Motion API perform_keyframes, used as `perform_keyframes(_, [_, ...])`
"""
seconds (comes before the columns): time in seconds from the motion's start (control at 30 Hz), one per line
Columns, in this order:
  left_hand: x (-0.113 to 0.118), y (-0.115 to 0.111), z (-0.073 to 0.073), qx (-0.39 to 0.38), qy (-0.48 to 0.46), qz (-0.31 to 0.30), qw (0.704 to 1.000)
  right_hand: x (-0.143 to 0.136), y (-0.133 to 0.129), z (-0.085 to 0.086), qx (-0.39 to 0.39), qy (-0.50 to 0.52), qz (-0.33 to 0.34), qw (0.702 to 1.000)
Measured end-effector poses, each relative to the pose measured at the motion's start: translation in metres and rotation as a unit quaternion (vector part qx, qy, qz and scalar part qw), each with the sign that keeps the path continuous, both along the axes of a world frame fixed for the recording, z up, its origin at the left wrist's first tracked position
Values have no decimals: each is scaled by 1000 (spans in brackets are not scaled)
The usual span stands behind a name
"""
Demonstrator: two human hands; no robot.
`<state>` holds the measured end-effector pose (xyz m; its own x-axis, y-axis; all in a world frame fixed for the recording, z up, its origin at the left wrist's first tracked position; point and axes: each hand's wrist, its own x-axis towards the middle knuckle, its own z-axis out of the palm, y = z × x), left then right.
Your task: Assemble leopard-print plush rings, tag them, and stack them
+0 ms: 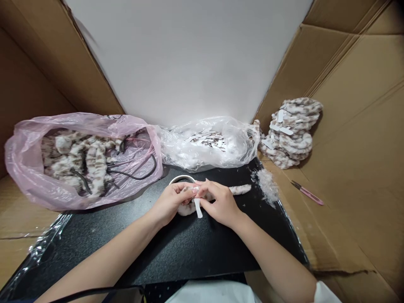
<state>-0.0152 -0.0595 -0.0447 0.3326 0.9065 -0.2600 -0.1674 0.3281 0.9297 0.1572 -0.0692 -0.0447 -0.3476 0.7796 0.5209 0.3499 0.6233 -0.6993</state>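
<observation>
My left hand (170,201) and my right hand (222,204) meet over the dark tabletop, fingertips pinched together on a furry strip (186,209), white with brown spots. One furry end (240,190) sticks out to the right past my right hand. A small white tag (198,208) hangs down between my thumbs. Behind my left fingers shows part of a pale, ring-shaped band (181,178); whether it is joined to the furry strip, I cannot tell. My fingers cover the middle of the strip.
A pink plastic bag (25,168) on the left holds furry spotted pieces and dark cords. Beside it, a clear bag (179,155) contains many white tags. Tagged furry pieces (293,130) are piled at right, near white fluff (267,185) and pink-handled snips (307,193). Cardboard walls (356,126) flank the table.
</observation>
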Motion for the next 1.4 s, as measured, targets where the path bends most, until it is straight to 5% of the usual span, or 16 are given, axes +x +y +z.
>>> perform_keyframes(0.2, [-5,5,5,18,3,16,1000,8,6,4,70,-7,37,997])
perform_keyframes(0.8, [-12,9,8,-104,-12,-140,984,10,11,0,136,-123,40,982])
perform_keyframes(1.03, [-13,10,6,-50,59,-161,984,8,10,2,-31,-51,20,998])
perform_keyframes(1.2, [-12,7,8,12,147,-146,978,7,10,7,-201,-18,-2,980])
perform_keyframes(1.4, [-12,2,15,227,284,-112,925,7,12,4,-324,47,18,945])
